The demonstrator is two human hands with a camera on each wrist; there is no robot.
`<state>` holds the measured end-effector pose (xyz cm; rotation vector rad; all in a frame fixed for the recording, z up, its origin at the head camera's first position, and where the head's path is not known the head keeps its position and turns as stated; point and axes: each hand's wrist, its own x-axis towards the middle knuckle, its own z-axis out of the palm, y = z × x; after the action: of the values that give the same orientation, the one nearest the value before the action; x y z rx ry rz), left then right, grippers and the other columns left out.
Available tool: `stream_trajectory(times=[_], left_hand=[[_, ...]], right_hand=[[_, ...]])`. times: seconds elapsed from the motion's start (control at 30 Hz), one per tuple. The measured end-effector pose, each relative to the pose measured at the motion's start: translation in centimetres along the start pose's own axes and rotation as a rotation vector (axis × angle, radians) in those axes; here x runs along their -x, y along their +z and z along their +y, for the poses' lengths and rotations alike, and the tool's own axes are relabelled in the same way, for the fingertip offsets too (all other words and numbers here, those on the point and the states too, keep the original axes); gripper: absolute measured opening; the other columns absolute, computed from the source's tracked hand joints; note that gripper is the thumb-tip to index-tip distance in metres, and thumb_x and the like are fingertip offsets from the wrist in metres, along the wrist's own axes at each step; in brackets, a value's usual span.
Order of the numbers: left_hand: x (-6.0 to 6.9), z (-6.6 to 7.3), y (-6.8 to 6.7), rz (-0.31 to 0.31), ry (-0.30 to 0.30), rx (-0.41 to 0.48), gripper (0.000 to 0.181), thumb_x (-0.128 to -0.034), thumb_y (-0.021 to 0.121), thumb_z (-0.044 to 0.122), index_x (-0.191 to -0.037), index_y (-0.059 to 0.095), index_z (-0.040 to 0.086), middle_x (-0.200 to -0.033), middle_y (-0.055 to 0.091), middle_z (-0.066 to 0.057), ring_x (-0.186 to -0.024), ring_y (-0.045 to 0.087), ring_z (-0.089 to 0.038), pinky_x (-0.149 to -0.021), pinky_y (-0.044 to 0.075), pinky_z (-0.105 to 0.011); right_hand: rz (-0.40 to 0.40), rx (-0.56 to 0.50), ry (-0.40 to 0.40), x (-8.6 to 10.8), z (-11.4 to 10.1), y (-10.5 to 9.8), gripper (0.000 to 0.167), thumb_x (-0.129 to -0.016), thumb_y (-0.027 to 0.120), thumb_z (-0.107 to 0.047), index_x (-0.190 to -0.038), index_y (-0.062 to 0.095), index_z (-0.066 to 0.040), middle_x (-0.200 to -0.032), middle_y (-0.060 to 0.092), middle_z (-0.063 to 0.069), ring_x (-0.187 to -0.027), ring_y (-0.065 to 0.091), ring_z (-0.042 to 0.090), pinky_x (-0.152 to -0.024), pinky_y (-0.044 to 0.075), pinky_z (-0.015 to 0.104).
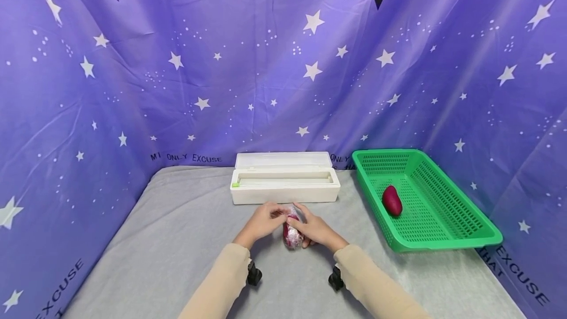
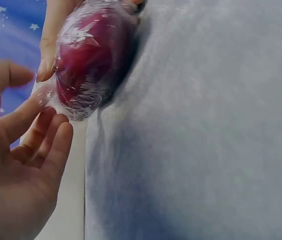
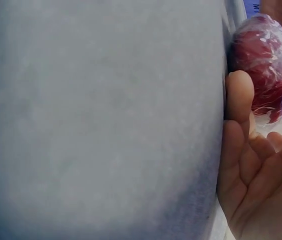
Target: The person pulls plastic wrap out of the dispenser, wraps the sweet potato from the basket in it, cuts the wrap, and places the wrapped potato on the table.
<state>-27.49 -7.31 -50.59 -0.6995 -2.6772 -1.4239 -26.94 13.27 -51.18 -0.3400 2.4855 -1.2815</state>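
- One wrapped red object (image 1: 291, 235): located between the hands, low over the grey tabletop (image 1: 177, 240) and in front of the white box; whether it touched the cloth could not be told.
- One covering of clear film (image 2: 76, 107): wrinkled closely about that object, bunched at the end facing the left hand.
- One right hand (image 1: 320, 228): thumb on one side, fingers curled round the other, grasping the wrapped red object, presumably to steady it.
- One left hand (image 1: 264, 220): fingers bent at the bunched film, apparently to tend that loose end; whether they pinched it could not be told.
- One white box (image 1: 285, 195): lid (image 1: 283, 159) raised at the back, which left the long slot facing the person, likely for easy reach.
- One green basket (image 1: 443, 246): at the right, containing one bare red object (image 1: 392, 202), perhaps kept there to leave the working spot free.
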Motion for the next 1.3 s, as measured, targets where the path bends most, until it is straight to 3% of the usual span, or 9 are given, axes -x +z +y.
stream_trajectory(times=[0.1,0.23,0.33,0.5,0.63,0.8,1.0,1.3], left_hand=[[0.4,-0.1,-0.1,-0.053,0.037,-0.013,0.040,-0.0909,0.071,0.028,-0.124,0.069,0.004,-0.108,0.062,-0.005,-0.097,0.060,-0.018,-0.087,0.053,-0.033],[0.7,-0.3,-0.2,-0.105,0.034,0.008,0.064,-0.0798,0.085,0.040,-0.131,0.065,0.006,-0.116,0.059,-0.003,-0.102,0.060,-0.017,-0.089,0.052,-0.033],[0.8,-0.3,-0.2,-0.124,0.028,0.012,0.071,-0.0751,0.089,0.040,-0.132,0.063,0.008,-0.121,0.059,-0.002,-0.106,0.060,-0.017,-0.093,0.051,-0.034],[0.9,-0.2,-0.2,-0.118,0.022,-0.007,0.068,-0.0747,0.089,0.038,-0.130,0.064,0.008,-0.119,0.059,-0.001,-0.107,0.060,-0.019,-0.095,0.051,-0.035],[0.9,-0.1,-0.3,-0.117,-0.004,-0.015,0.067,-0.0746,0.090,0.038,-0.130,0.064,0.010,-0.118,0.059,0.000,-0.108,0.060,-0.018,-0.095,0.050,-0.035],[0.9,-0.1,-0.3,-0.112,-0.011,-0.003,0.061,-0.0757,0.089,0.034,-0.126,0.065,0.010,-0.117,0.060,0.001,-0.107,0.060,-0.019,-0.094,0.051,-0.035],[1.0,-0.3,-0.3,-0.104,0.001,-0.002,0.056,-0.0730,0.090,0.039,-0.117,0.067,0.013,-0.114,0.062,0.003,-0.105,0.061,-0.017,-0.092,0.051,-0.035],[1.1,-0.4,-0.2,-0.087,0.017,0.003,0.048,-0.0713,0.091,0.041,-0.107,0.069,0.017,-0.107,0.064,0.007,-0.101,0.063,-0.015,-0.090,0.053,-0.032]], right_hand=[[0.013,0.026,-0.011,-0.1,0.0,0.1,0.080,-0.096,0.054,-0.062,-0.160,0.024,-0.026,-0.059,0.063,0.011,-0.046,0.062,0.016,-0.045,0.049,0.030],[0.018,0.041,-0.025,0.0,0.0,0.1,0.076,-0.098,0.053,-0.060,-0.160,0.023,-0.030,-0.060,0.062,0.008,-0.046,0.061,0.015,-0.045,0.049,0.030],[0.002,0.043,-0.038,0.0,0.1,0.0,0.073,-0.098,0.052,-0.060,-0.160,0.025,-0.032,-0.063,0.063,0.008,-0.047,0.061,0.016,-0.045,0.049,0.031],[-0.055,0.043,-0.080,0.0,0.3,-0.4,0.070,-0.099,0.051,-0.060,-0.158,0.030,-0.029,-0.067,0.065,0.006,-0.051,0.063,0.017,-0.047,0.050,0.031],[-0.181,-0.035,-0.117,0.2,0.5,-1.4,0.074,-0.099,0.058,-0.051,-0.159,0.024,-0.026,-0.080,0.067,0.008,-0.062,0.067,0.022,-0.056,0.052,0.033],[-0.314,-0.134,-0.153,0.4,0.9,-2.2,0.071,-0.099,0.065,-0.038,-0.156,0.024,-0.031,-0.097,0.068,0.010,-0.073,0.068,0.026,-0.064,0.052,0.034],[-0.298,-0.118,-0.184,0.4,1.3,-1.9,0.052,-0.102,0.060,-0.032,-0.148,0.035,-0.029,-0.089,0.068,0.008,-0.072,0.065,0.021,-0.060,0.049,0.029],[-0.266,-0.139,-0.226,1.0,0.9,-1.5,0.037,-0.104,0.056,-0.024,-0.137,0.040,-0.017,-0.083,0.067,0.010,-0.069,0.063,0.021,-0.055,0.046,0.027]])
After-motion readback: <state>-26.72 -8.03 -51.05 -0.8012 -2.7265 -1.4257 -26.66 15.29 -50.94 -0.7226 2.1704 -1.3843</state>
